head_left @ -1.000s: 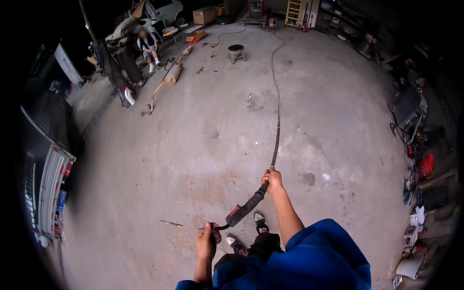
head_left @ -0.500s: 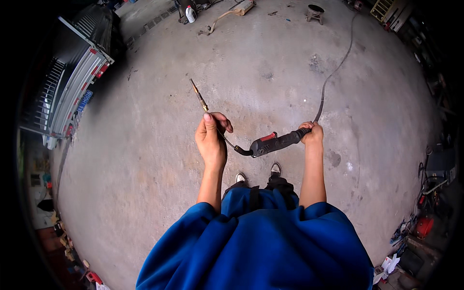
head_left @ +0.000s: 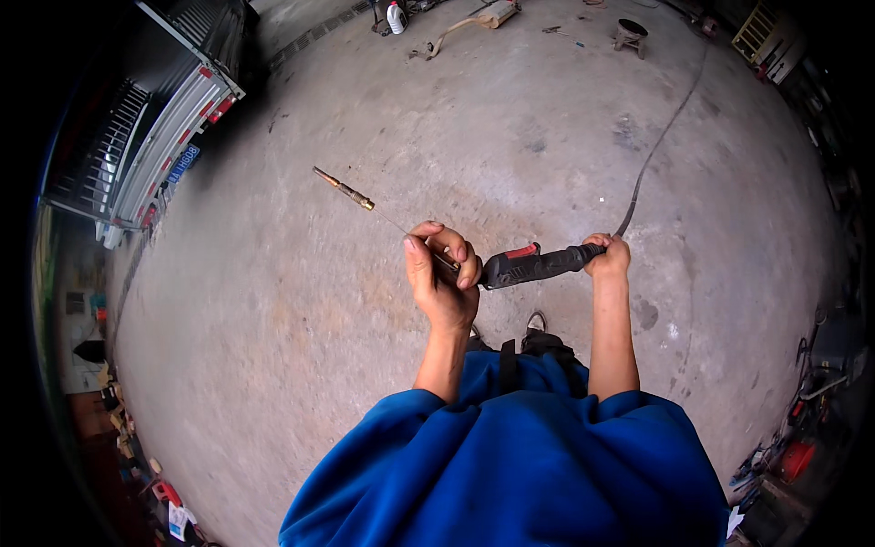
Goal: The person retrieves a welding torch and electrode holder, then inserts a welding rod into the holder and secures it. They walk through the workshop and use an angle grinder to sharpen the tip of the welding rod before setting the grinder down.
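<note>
Nearer the torch (head_left: 538, 265) than 0.5 seconds earlier, the left hand (head_left: 447, 273) curls its fingers by the front end; whether it pinches the wire (head_left: 390, 221) cannot be told. Along that wire sits a brass tip (head_left: 344, 190). The right hand (head_left: 608, 256) wraps the torch's rear above the floor (head_left: 273, 365), cable (head_left: 658, 152) trailing toward the far edge.

Cable (head_left: 646, 162) as obstacle beyond right hand (head_left: 608, 256)

One torch (head_left: 540, 265); one stool (head_left: 631, 28); one jug (head_left: 396, 18)
</note>
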The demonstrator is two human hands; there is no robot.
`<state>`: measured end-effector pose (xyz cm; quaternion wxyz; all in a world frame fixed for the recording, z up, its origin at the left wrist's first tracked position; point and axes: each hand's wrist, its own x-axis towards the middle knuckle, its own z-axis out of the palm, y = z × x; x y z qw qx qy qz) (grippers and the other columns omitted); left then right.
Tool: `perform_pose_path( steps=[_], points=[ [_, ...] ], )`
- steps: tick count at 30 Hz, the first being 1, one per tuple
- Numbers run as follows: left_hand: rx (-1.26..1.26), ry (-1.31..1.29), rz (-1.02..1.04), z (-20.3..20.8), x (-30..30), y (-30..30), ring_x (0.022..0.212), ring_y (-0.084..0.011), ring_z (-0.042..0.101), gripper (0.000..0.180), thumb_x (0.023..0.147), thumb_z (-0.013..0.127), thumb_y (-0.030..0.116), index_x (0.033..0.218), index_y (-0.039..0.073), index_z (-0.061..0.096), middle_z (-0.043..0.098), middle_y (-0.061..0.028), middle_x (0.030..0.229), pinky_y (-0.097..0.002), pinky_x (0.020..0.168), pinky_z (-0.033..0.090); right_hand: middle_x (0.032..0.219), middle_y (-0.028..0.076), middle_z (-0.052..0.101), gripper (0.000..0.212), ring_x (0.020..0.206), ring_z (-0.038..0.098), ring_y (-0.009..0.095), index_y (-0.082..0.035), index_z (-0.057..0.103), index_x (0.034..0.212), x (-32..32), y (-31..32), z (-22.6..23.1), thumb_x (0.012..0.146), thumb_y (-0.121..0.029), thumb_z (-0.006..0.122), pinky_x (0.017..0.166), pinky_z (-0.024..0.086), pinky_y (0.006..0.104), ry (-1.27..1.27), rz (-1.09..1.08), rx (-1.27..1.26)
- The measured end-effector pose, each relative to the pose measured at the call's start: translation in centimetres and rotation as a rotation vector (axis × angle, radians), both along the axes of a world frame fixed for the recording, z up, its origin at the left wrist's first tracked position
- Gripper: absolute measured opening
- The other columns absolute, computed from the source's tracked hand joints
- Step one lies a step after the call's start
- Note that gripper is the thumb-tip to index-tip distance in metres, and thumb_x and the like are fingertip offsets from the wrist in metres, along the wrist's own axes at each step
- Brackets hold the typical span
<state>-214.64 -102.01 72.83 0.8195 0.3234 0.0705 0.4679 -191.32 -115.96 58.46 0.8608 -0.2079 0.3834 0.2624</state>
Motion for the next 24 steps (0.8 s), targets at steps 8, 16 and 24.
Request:
perform_pose_path(
  steps=[8,16,24],
  points=[
    [0.101,-0.014,-0.012,3.2,-3.2,2.6,0.046,-0.0076,0.032,0.033,0.105,0.039,0.03,0.102,0.0,0.054,0.045,-0.0053,0.088,-0.0227,0.04,0.025,0.059,-0.001,0.035,0.035,0.049,0.038,0.012,-0.01,0.034,0.075,-3.5,3.5,3.2,0.104,-0.028,0.028,0.048,0.038,0.026,-0.093,0.109,-0.075],
    [0.165,-0.014,0.033,3.1,-4.2,2.2,0.047,-0.0073,0.033,0.033,0.104,0.043,0.028,0.099,-0.003,0.054,0.045,-0.0058,0.082,-0.0225,0.039,0.025,0.062,0.0,0.036,0.036,0.052,0.037,0.013,-0.01,0.034,0.077,-5.0,2.9,4.8,0.105,-0.031,0.026,0.049,0.038,0.0254,-0.129,0.061,-0.053],
    [0.085,-0.11,-0.182,3.5,-3.5,2.9,0.054,-0.0093,0.037,0.035,0.106,0.041,0.033,0.108,0.001,0.057,0.046,-0.0052,0.084,-0.023,0.045,0.031,0.059,0.002,0.039,0.036,0.051,0.041,0.014,-0.008,0.034,0.073,-4.6,1.9,2.6,0.103,-0.025,0.026,0.049,0.042,0.0264,-0.042,0.048,0.0]
  ],
)
